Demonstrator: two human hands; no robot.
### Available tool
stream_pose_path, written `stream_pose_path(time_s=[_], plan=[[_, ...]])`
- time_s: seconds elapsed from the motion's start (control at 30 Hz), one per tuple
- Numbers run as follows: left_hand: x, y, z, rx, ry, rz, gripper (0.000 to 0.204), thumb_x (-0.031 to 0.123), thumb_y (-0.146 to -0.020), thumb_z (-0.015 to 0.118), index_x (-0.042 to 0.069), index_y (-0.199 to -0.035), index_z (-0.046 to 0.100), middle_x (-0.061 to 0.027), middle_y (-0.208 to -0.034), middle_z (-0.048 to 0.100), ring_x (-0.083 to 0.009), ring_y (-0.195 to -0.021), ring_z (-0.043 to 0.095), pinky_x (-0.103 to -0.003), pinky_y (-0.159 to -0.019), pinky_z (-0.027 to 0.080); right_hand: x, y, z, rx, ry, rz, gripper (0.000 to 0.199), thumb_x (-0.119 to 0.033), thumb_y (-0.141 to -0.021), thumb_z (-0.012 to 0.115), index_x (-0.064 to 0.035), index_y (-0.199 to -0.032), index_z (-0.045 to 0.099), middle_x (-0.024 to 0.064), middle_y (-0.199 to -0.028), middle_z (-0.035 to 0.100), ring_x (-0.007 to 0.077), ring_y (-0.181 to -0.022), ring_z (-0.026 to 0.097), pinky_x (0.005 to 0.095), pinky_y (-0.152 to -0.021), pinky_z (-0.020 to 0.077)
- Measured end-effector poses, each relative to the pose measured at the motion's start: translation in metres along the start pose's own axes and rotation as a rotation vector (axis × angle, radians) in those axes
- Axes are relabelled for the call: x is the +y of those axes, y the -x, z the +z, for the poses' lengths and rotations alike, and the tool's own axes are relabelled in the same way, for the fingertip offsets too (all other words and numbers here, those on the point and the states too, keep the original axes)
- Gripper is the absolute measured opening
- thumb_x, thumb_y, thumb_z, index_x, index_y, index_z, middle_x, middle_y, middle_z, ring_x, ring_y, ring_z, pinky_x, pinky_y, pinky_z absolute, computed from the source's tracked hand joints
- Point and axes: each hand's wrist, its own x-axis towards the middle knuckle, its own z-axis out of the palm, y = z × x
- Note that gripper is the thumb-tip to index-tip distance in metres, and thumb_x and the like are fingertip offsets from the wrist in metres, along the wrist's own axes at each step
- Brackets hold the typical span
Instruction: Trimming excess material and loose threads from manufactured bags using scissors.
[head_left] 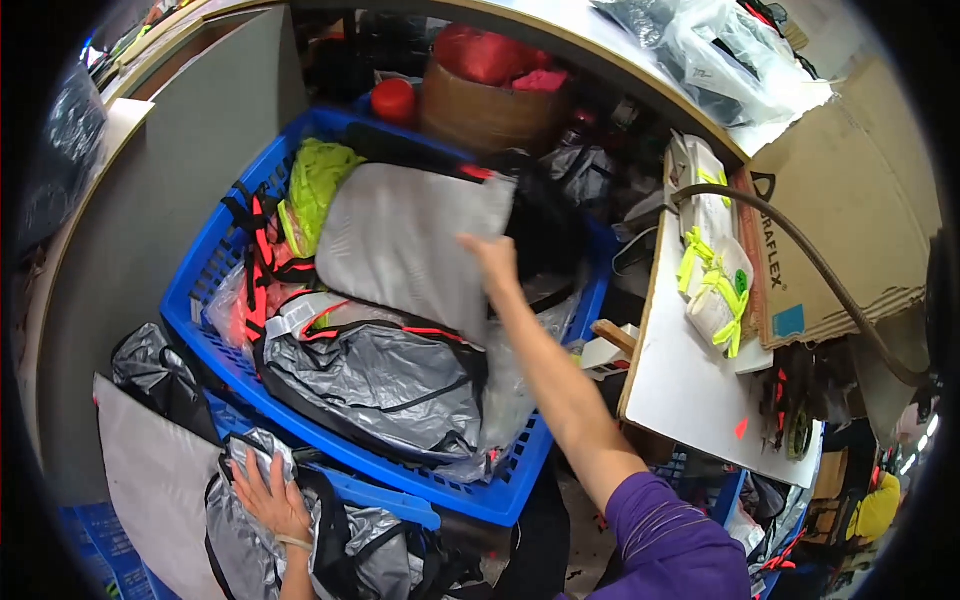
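Currently a flat grey panel is gripped at its right edge by the right hand, fingers closed around it, the arm in a purple sleeve stretched out over a blue plastic crate. The panel is held tilted above the crate's contents. Just below that hand a silver-grey bag with black and red trim is seen lying in the crate, and to the left of the panel a neon-yellow bundle and black-and-red straps are packed against the crate wall. The left hand is laid flat, fingers spread wide, on another silver-grey bag outside the crate, at its near edge; nothing is grasped by it. To the right of the right arm a white board is seen, with white packets tied in yellow-green tape on it and a brown cardboard sheet beyond. Past the right hand a round brown container with red cloth stands under the bench edge
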Motion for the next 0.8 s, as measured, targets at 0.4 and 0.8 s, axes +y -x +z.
stream_pose_path(time_s=[0.4,0.8], plan=[[-0.063,-0.003,0.099,0.462,-0.165,0.119,0.049,0.038,-0.09,0.05,0.019,-0.135,0.044,-0.012,-0.146,0.034,-0.0402,-0.135,0.026,-0.053,-0.11,0.021,-0.265,0.358,0.132,-0.465,0.31,-1.027,0.026,-0.025,-0.069,0.07,0.001,-0.071,0.065,0.0196,-0.075,0.063,0.0382,-0.071,0.062,0.0482,-0.065,0.0451],[-0.074,0.05,-0.134,-0.215,-0.269,-0.025,0.049,0.043,-0.092,0.044,0.01,-0.128,0.051,-0.0167,-0.13,0.048,-0.0316,-0.114,0.049,-0.043,-0.088,0.042,-0.366,0.596,-0.072,-0.354,0.75,-1.432,0.04,-0.036,-0.087,0.06,0.0033,-0.085,0.061,0.0169,-0.063,0.056,0.0279,-0.058,0.059,0.0365,-0.051,0.0415]])
